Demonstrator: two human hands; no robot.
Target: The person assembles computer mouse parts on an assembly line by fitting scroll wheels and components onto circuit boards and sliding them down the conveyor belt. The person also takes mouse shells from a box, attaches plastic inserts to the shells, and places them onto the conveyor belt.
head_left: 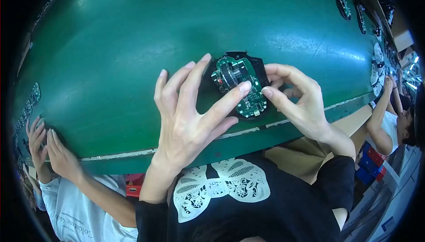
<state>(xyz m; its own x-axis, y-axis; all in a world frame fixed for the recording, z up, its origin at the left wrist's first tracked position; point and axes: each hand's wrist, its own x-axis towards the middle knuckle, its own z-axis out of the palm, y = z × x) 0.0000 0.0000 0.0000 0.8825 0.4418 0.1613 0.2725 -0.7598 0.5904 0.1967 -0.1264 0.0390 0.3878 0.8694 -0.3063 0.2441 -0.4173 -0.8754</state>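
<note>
An opened computer mouse base (pixel 250 76) lies on the green bench in front of me: a black shell with a green circuit board (pixel 254 102) and a dark scroll wheel (pixel 227 73). My left hand (pixel 186 113) is spread, its thumb tip resting on the board near the wheel. Its index fingertip is by the shell's upper left edge, and the other fingers stretch out over the bench. My right hand (pixel 301 98) pinches the shell's right edge between thumb and index finger, the other fingers curled beneath and partly hidden.
The bench (pixel 133 65) curves across the view, its near edge just below my hands. More board assemblies (pixel 341 0) lie at the far right, others (pixel 28 104) at far left. A co-worker's hands (pixel 48 147) are at the left; another person (pixel 389 122) works at right. A cardboard box (pixel 294 160) sits under the edge.
</note>
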